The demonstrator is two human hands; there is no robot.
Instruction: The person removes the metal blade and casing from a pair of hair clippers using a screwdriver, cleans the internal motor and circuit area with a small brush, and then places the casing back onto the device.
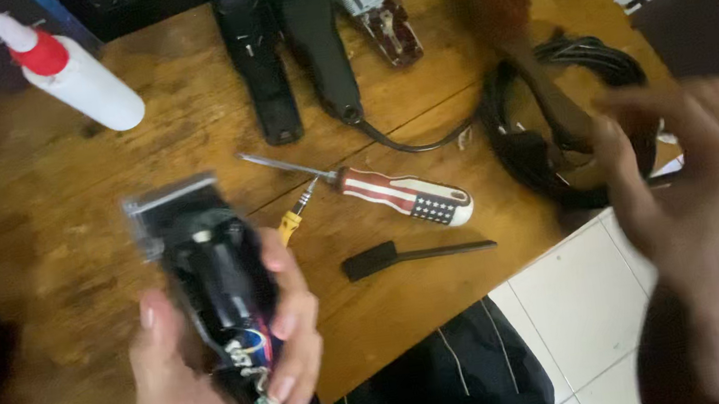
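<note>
My left hand (207,376) grips an opened black hair clipper (213,275) with a metal blade at its top, coloured wires and a green circuit board showing at the bottom. It is held above the wooden table (42,223). My right hand (677,181) is blurred, raised at the table's right edge near a coil of black cable (543,134), fingers apart and holding nothing I can see. A red-and-white-handled screwdriver (395,193) and a small yellow-handled screwdriver (296,217) lie between the hands.
A small black brush (403,257) lies near the front edge. At the back are a white squeeze bottle with a red cap (74,72), black clipper housings (260,59), a corded clipper body (322,42) and a dismantled clipper part (377,12). White floor tiles (572,295) show on the right.
</note>
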